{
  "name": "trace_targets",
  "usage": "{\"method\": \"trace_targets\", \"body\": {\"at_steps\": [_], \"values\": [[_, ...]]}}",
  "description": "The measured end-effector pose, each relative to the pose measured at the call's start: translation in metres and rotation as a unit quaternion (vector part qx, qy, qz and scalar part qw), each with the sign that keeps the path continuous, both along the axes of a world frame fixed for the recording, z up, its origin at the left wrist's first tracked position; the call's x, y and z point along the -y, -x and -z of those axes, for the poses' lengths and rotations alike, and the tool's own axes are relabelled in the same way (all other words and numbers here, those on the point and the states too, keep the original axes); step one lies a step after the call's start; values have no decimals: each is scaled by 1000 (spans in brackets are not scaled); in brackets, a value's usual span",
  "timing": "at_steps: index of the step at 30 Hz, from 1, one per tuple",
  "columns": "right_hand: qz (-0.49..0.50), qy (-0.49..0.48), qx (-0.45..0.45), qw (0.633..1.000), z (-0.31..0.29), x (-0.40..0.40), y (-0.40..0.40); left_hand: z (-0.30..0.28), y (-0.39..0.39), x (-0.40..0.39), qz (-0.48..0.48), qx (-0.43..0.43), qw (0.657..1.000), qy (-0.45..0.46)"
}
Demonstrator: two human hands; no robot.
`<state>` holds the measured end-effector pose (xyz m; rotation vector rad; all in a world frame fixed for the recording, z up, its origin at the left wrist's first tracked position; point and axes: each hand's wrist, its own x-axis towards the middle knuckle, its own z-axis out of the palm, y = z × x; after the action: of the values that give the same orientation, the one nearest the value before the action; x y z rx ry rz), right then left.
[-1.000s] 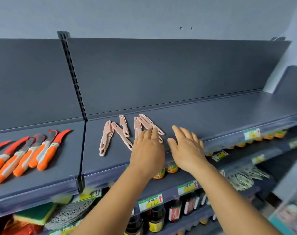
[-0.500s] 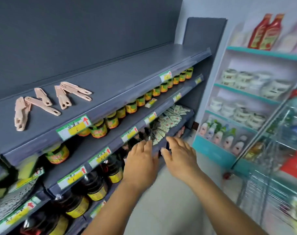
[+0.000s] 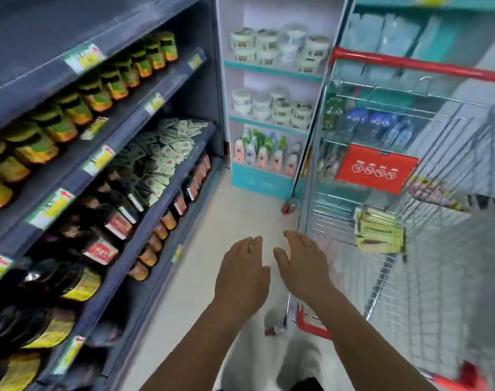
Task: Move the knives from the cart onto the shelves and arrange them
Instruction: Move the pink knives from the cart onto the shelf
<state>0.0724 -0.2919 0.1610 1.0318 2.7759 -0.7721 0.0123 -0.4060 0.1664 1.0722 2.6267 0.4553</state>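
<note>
Red cart (image 3: pixel 415 66) placard (image 3: pixel 377 170) — writing unreadable

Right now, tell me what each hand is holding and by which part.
Nothing is held. The left hand and the right hand are both empty, fingers straight, in the air beside the cart.

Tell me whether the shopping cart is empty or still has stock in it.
Not empty. The cart holds a stack of yellow-green packages in its wire basket; whether they are knives cannot be told. Both hands, left and right, hold nothing.
</note>
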Motion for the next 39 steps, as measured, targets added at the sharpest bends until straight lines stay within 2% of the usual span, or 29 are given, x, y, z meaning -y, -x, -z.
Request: {"method": "trace_targets", "body": {"at_steps": [7, 16, 25, 31, 36, 39], "values": [[54, 55, 41, 996, 54, -108, -66, 44, -58, -114, 29, 68, 997, 16], [75, 116, 67, 988, 129, -185, -99, 116, -82, -194, 12, 136, 983, 122], [99, 173, 113, 973, 212, -208, -115, 205, -71, -223, -25, 193, 953, 232], [133, 189, 152, 961, 264, -203, -120, 263, -67, -230, -32, 179, 941, 286], [163, 189, 176, 952, 299, -196, -120, 300, -65, -239, -1, 129, 961, 246], [176, 177, 165, 954, 315, -189, -116, 312, -64, -249, 3, 130, 968, 215]]}}
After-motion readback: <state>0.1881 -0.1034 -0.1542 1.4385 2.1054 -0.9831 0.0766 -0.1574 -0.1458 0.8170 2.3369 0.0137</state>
